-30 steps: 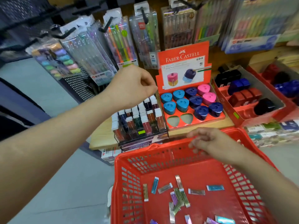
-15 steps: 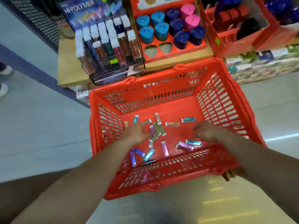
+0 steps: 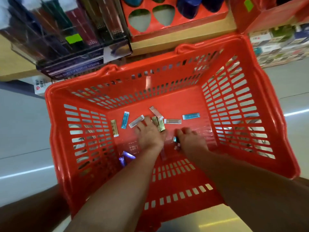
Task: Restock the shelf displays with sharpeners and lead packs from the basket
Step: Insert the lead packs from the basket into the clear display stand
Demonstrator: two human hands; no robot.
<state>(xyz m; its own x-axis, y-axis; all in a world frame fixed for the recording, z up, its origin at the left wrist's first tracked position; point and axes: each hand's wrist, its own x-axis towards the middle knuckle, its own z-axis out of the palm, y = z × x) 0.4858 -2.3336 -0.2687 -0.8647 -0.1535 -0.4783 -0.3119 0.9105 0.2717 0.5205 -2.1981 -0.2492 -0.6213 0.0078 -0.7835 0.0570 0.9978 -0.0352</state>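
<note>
Fingers point(image 3: 144, 121) of the left hand point(image 3: 150, 136) lie extended over gold lead packs point(image 3: 160, 125) on the basket point(image 3: 250, 114) floor, seemingly gathering them; the right hand point(image 3: 190, 139) curls round a teal pack point(image 3: 174, 139) there.

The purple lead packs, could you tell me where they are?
In the head view, the purple lead packs lie on the basket floor, lower left, just left of the left hand.

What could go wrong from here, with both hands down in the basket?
The lead packs lie scattered, some piled at the left hand; a hurried handful may drop some. The right hand is blurred, with a pack at its edge; a loose grip might let it fall. The basket has slotted walls; a thin pack might slip through.
</note>
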